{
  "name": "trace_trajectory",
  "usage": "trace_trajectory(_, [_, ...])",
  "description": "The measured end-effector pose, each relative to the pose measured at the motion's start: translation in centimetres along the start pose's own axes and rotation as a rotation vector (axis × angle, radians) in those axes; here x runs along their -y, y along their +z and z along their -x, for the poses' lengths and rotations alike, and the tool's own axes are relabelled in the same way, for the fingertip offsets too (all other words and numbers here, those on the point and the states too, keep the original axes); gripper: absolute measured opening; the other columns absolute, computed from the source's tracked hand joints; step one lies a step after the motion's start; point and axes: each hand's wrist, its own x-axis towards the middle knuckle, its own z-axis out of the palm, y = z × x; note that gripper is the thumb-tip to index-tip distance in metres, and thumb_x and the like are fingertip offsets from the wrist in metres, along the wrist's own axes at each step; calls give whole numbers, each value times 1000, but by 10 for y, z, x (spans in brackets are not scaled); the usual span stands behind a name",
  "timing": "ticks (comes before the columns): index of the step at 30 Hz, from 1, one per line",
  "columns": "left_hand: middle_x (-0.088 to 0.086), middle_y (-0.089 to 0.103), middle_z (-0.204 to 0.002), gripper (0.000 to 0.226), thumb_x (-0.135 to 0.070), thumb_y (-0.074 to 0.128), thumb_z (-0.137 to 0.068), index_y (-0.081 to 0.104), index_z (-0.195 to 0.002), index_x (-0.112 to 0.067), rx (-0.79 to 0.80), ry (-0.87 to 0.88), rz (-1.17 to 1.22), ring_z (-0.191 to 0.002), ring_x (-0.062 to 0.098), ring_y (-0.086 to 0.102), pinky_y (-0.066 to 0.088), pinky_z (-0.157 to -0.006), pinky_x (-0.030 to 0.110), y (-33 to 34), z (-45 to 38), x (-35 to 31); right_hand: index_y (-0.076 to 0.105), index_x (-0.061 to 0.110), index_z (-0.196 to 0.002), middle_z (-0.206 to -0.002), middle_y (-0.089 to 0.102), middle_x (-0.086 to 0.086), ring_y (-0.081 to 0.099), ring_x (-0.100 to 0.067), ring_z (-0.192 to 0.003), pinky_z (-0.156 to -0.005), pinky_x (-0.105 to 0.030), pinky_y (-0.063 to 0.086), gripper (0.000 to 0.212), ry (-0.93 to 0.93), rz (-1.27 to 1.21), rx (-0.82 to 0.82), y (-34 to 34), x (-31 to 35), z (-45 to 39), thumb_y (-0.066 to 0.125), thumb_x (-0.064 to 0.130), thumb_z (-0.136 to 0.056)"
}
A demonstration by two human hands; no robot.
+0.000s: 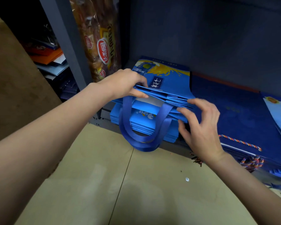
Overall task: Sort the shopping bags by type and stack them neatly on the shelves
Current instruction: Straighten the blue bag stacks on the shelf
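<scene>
A stack of flat bright-blue shopping bags [165, 78] lies on the bottom shelf, its near edge overhanging the floor. Blue ribbon handles [136, 140] hang down from it in loops. My left hand [125, 83] grips the stack's left front corner, thumb below and fingers on top. At the stack's right front edge my right hand [199, 120] has spread, bent fingers whose tips touch the bag edges. More light-blue bags [143, 122] lie stacked underneath.
Dark-blue bags with twisted multicolour cord handles [240, 142] lie flat to the right on the same shelf. A brown printed bag bundle [99, 39] stands upright against the grey shelf post [66, 41]. Cardboard [11, 82] stands at left. Beige floor tiles [120, 184] lie below.
</scene>
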Motion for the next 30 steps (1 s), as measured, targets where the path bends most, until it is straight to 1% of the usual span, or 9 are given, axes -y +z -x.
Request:
trace_trajectory(2, [2, 66, -113, 43, -48, 61, -82, 62, -117, -23, -2, -10, 12, -106, 24, 57, 43, -89, 34, 1, 1, 1, 54, 12, -108, -117, 48, -8, 47, -30, -101, -89, -43, 36, 28, -76, -35, 37, -3, 8, 6, 52, 1, -82])
trace_trajectory(5, [4, 66, -113, 45, -50, 61, -81, 61, -117, -22, -21, -2, 13, -106, 25, 57, 42, -88, 33, 1, 2, 0, 57, 4, -118, -122, 59, -10, 50, -27, -108, -92, -40, 43, 41, -166, -79, 279, 6, 31, 9, 51, 6, -78])
trace_trajectory(8, [3, 64, -115, 50, -53, 60, -80, 59, -121, -23, -60, -6, -23, -108, 24, 55, 38, -86, 29, 4, 5, -3, 49, 2, -131, -137, 50, -13, 50, -29, -124, -99, -42, 45, 62, -94, -43, 445, 23, 55, 4, 57, 11, -70])
trace_trajectory(15, [-4, 58, -121, 60, -61, 56, -76, 52, -124, -25, -197, 24, -100, -111, 21, 48, 43, -84, 36, 17, 18, 0, 36, 14, -137, -130, 57, -5, 58, -28, -113, -80, -46, 51, 95, 88, 51, 722, 46, 74, -1, 81, 22, -53])
trace_trajectory(18, [-3, 58, -122, 61, -61, 56, -76, 53, -125, -23, -221, 62, -125, -111, 22, 49, 43, -89, 36, 22, 20, -1, 16, 18, -149, -156, 19, -4, 23, -27, -142, -107, -49, 28, 79, 86, -63, 883, 43, 71, -1, 59, 15, -83])
trace_trajectory(21, [-2, 58, -124, 58, -57, 55, -80, 53, -126, -22, -245, 85, -173, -112, 23, 50, 41, -91, 36, 26, 20, 0, 2, 23, -151, -157, -17, 1, -8, -23, -145, -116, -43, 5, 74, 2, -12, 1079, 44, 64, 2, 42, 4, -92])
trace_trajectory(24, [1, 65, -114, 51, -53, 53, -83, 61, -119, -18, -309, 117, -200, -103, 29, 58, 46, -83, 37, 24, 20, -2, 15, 20, -150, -158, -9, -8, 3, -31, -145, -116, -43, 12, 83, -110, 22, 992, 39, 54, 9, 53, -6, -81])
trace_trajectory(27, [0, 72, -85, 53, -56, 41, -77, 71, -96, -17, -418, 148, -252, -73, 25, 67, 53, -63, 31, 17, 17, -1, 49, 17, -134, -142, 45, -14, 52, -34, -120, -91, -39, 49, 102, -256, 125, 815, 34, 31, 24, 76, -8, -39])
trace_trajectory(30, [-2, 71, -78, 52, -56, 39, -76, 71, -91, -19, -439, 140, -269, -67, 23, 66, 51, -60, 28, 8, 14, -6, 46, 13, -128, -126, 54, -13, 47, -27, -105, -83, -33, 54, 99, -256, 124, 694, 37, 17, 36, 75, -8, -36])
